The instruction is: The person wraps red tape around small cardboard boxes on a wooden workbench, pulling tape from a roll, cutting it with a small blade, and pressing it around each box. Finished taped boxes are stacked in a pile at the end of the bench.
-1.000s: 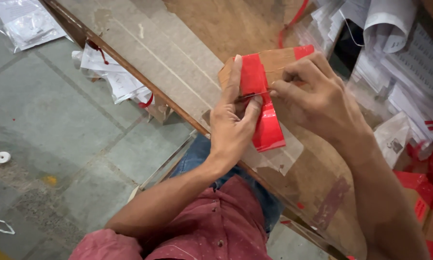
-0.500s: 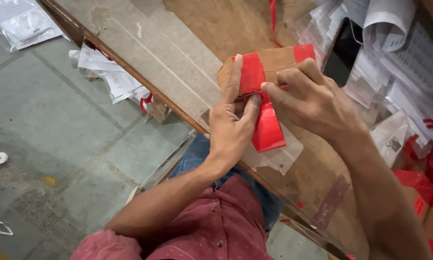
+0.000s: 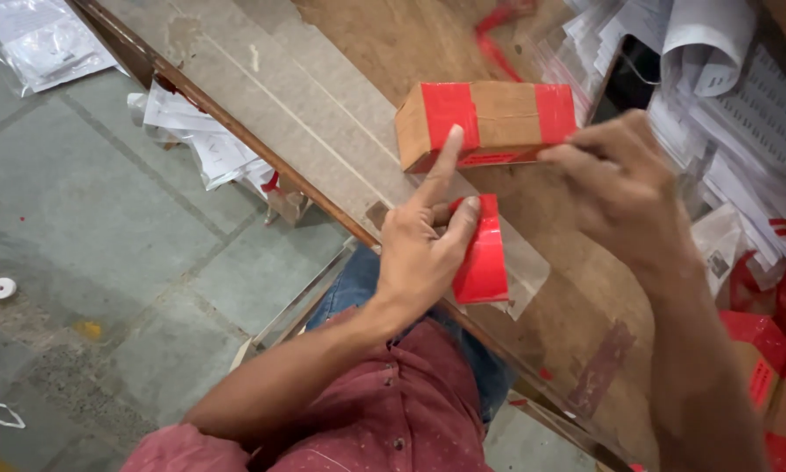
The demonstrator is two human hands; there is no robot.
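Box (image 3: 498,122) of brown card with red bands is held between both hands on the wooden table (image 3: 367,52). It is pinched by the right hand (image 3: 624,183). Red tape (image 3: 483,253) is gripped by the left hand (image 3: 423,249), one finger pressed on the box. The table edge lies just below; bare floor (image 3: 104,227) is on the left.

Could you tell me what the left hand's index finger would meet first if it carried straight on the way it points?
The left hand already has its fingertip at the red-taped cardboard box, so it likely presses that taped face first.
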